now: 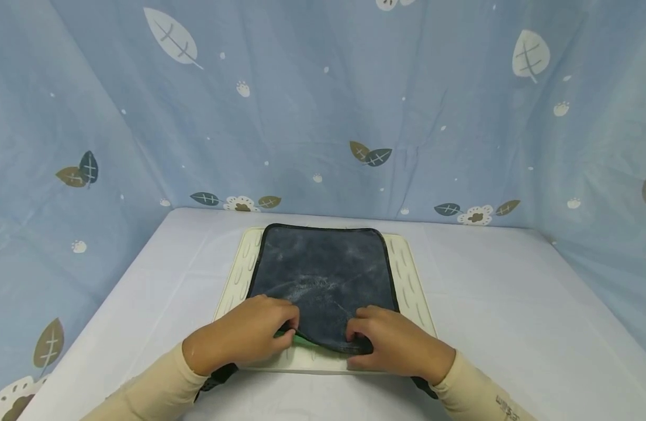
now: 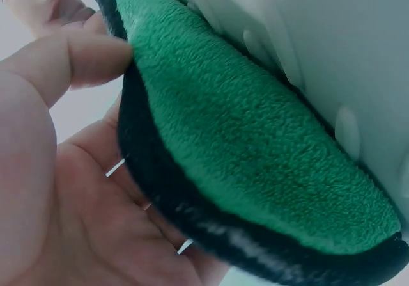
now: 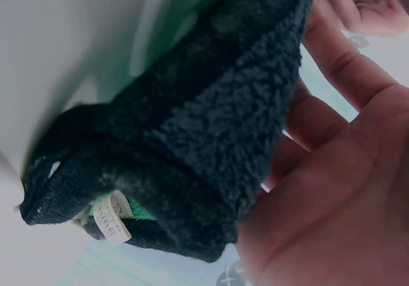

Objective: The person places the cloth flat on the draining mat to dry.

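A two-sided plush cloth (image 1: 323,275) with black trim lies dark side up over a cream ridged board (image 1: 407,280). Its green fluffy underside (image 2: 223,139) shows where the near edge is lifted. At the left part of that edge, my left hand (image 1: 254,330) pinches the trim between thumb and fingers. My right hand (image 1: 388,342) grips the same edge near the right corner, fingers on the dark side in the head view. In the right wrist view, the corner is folded over and a white label (image 3: 110,219) sticks out. Part of the board is hidden under the cloth.
The board lies on a table with a white cover (image 1: 491,304). Blue curtain fabric (image 1: 312,117) with leaf and flower prints hangs behind the table and along both sides. Dark straps (image 1: 217,377) show under the wrists.
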Motion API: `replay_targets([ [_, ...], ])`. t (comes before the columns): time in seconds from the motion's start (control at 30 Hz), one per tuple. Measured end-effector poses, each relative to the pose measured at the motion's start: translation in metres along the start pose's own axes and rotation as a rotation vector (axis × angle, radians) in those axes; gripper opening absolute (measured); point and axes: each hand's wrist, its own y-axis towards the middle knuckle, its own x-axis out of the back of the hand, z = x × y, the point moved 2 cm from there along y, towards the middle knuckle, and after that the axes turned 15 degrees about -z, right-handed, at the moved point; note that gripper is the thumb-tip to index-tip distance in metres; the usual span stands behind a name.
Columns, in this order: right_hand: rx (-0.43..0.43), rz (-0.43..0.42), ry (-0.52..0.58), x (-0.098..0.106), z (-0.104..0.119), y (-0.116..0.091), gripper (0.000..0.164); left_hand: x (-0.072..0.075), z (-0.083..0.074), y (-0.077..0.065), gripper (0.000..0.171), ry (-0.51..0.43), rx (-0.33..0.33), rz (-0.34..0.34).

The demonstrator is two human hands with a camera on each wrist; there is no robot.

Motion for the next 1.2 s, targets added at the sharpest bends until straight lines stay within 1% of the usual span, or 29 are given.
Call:
replay_targets([
  [0.13, 0.003, -0.016, -0.032, 0.0, 0.001, 0.002, 0.023, 0.002, 0.002, 0.001, 0.007, -0.048, 0.045, -0.009],
  [0.27, 0.017, -0.049, -0.067, 0.0, 0.001, 0.002, 0.014, 0.003, 0.002, 0.001, 0.008, -0.063, 0.068, -0.013],
  [0.37, 0.024, -0.075, -0.069, 0.003, 0.002, 0.002, 0.01, 0.005, 0.001, 0.002, 0.009, -0.062, 0.071, -0.014],
  [0.43, 0.022, -0.083, -0.062, 0.007, 0.002, 0.001, 0.012, 0.006, 0.001, 0.002, 0.009, -0.055, 0.066, -0.012],
  [0.53, 0.012, -0.091, -0.054, 0.012, 0.003, -0.001, 0.014, 0.007, 0.001, 0.002, 0.009, -0.046, 0.062, 0.005],
  [0.7, 0.013, -0.099, -0.048, 0.019, 0.003, -0.003, 0.012, 0.008, 0.002, 0.001, 0.009, -0.026, 0.04, 0.032],
  [0.8, 0.007, -0.081, -0.032, 0.022, 0.003, -0.003, 0.012, 0.009, 0.002, 0.001, 0.009, -0.025, 0.027, 0.044],
  [0.9, -0.008, -0.038, -0.008, 0.023, 0.002, -0.004, 0.012, 0.01, 0.001, 0.0, 0.01, -0.019, 0.021, 0.059],
  [1.0, -0.021, 0.011, 0.002, 0.021, 0.001, -0.004, 0.01, 0.01, 0.001, -0.001, 0.01, -0.013, 0.018, 0.072],
  [1.1, -0.027, 0.042, 0.009, 0.018, 0.001, -0.005, 0.008, 0.01, 0.001, -0.001, 0.01, -0.01, 0.012, 0.082],
  [1.2, -0.032, 0.064, 0.021, 0.015, 0.001, -0.006, 0.01, 0.009, 0.001, -0.002, 0.011, -0.025, 0.005, 0.093],
])
